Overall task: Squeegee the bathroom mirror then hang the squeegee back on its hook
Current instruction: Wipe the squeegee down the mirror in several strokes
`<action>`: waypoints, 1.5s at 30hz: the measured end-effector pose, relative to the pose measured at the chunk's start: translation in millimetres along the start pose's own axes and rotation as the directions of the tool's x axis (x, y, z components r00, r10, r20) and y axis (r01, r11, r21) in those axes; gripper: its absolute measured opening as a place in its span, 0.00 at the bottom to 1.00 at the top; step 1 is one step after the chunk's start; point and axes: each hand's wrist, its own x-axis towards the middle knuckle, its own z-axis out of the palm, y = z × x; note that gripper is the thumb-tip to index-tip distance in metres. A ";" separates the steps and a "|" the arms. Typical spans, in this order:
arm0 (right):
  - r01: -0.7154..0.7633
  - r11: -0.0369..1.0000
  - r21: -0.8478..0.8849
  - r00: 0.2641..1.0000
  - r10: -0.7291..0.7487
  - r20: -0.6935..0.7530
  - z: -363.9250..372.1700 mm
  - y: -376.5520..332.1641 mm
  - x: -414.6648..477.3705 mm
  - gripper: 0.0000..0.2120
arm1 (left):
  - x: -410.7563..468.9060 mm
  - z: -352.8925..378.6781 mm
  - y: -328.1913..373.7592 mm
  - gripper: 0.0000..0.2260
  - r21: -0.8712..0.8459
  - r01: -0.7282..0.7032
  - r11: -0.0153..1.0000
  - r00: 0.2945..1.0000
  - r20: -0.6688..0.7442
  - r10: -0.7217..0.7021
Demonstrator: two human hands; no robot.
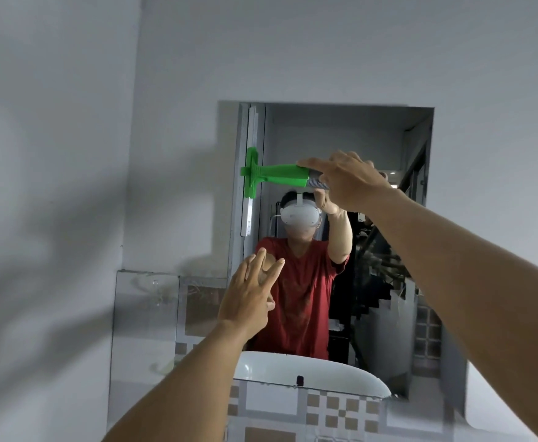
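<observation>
Right hand [347,181] was up high, fingers clamped round the grey end of the green squeegee [270,175], handle lying level and pointing away to its left. The blade stood upright at the far tip, against the left edge of the mirror [341,129]. Below and left of that grip, the left hand [248,298] hovered with fingers spread apart, holding nothing, in front of the glass.

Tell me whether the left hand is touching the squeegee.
Apart. The head view shows the left hand open and low, well below the green squeegee, which the right hand holds.
</observation>
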 end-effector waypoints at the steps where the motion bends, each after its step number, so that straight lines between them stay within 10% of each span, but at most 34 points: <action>1: -0.010 1.000 -0.003 1.000 0.010 0.007 -3.2 5.2 -3.1 0.32 | -0.1 0.0 -0.4 0.42 -0.004 0.001 1.000 1.000 -0.002 -0.001; 17: -0.295 0.951 0.089 0.951 0.301 -0.067 -14.1 75.9 -85.0 0.26 | 1.1 -3.5 -3.8 0.41 -0.030 0.003 1.000 1.000 0.029 -0.002; 45: -0.648 0.439 0.622 0.646 0.750 0.143 114.3 -77.7 -178.9 0.39 | -32.0 18.5 -27.7 0.39 0.035 -0.080 0.996 0.996 0.034 0.079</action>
